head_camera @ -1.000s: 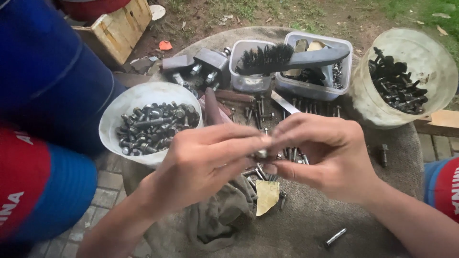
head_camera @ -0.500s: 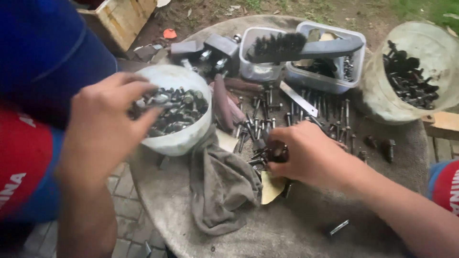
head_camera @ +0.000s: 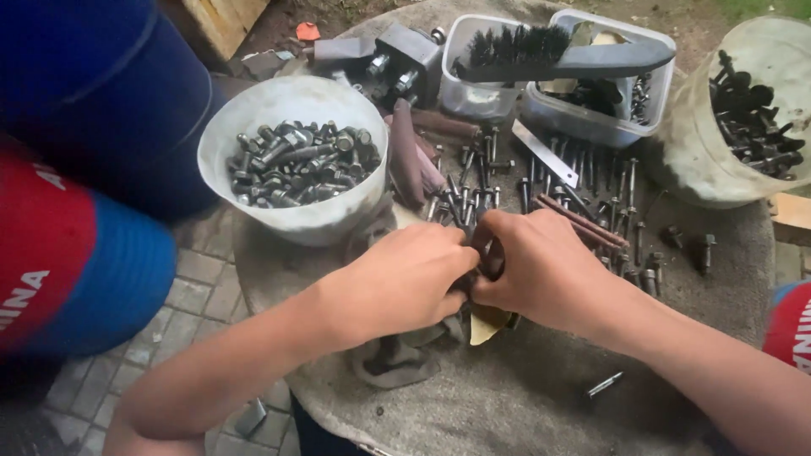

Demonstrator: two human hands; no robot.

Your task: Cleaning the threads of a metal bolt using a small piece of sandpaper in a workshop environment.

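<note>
My left hand (head_camera: 405,283) and my right hand (head_camera: 545,270) meet fingertip to fingertip at the middle of a round grey table (head_camera: 524,405). Their fingers close on a small dark bolt (head_camera: 492,257) between them, which is mostly hidden. Just beyond the hands lie rows of loose bolts (head_camera: 549,181). A white bowl (head_camera: 253,110) full of grey bolts stands to the left of my left hand. A grey rag (head_camera: 397,363) lies crumpled under my left wrist.
A black wire brush (head_camera: 557,51) rests across two clear plastic tubs (head_camera: 608,118) at the back. A pale bucket (head_camera: 701,169) of dark bolts stands at the right. One bolt (head_camera: 604,386) lies alone near the front. My blue and red trouser leg (head_camera: 84,211) fills the left side.
My left hand has come back from the white bowl to the table's middle and joined my right hand, which has stayed at the pile of loose bolts.
</note>
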